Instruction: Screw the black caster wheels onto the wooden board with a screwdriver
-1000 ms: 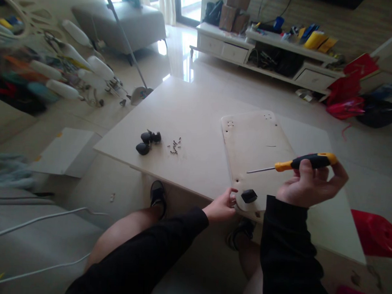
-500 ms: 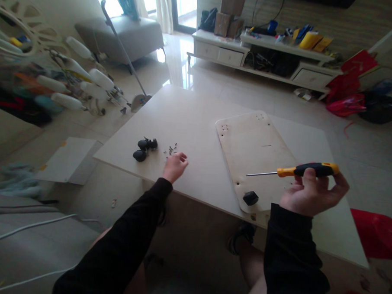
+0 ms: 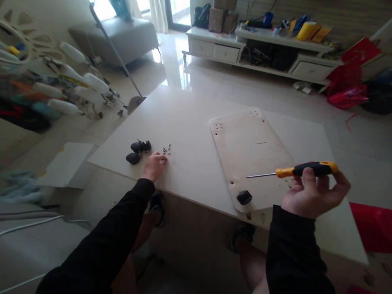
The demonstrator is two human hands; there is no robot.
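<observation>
My right hand point(image 3: 314, 193) grips a screwdriver point(image 3: 307, 170) with a yellow and black handle, its shaft pointing left above a pale board point(image 3: 244, 153). The board lies flat on the white table point(image 3: 190, 120) and has small holes near its corners. At its near left corner sits a black caster point(image 3: 244, 197). On the left part of the table my left hand point(image 3: 154, 167) rests with fingers drawn together beside several small screws point(image 3: 165, 151); anything between the fingertips is too small to see. Left of that hand lie several more black casters point(image 3: 137, 149).
A white TV cabinet point(image 3: 216, 50) with tools and boxes stands along the far wall. Left of the table are a grey ottoman point(image 3: 123, 37) and a white box point(image 3: 67, 165) on the floor. A red stool point(image 3: 374, 228) stands by the table's right edge.
My left hand has shifted slightly left and its fingers have come in by the screws. The view has turned a little. My right hand still holds the screwdriver in nearly the same place.
</observation>
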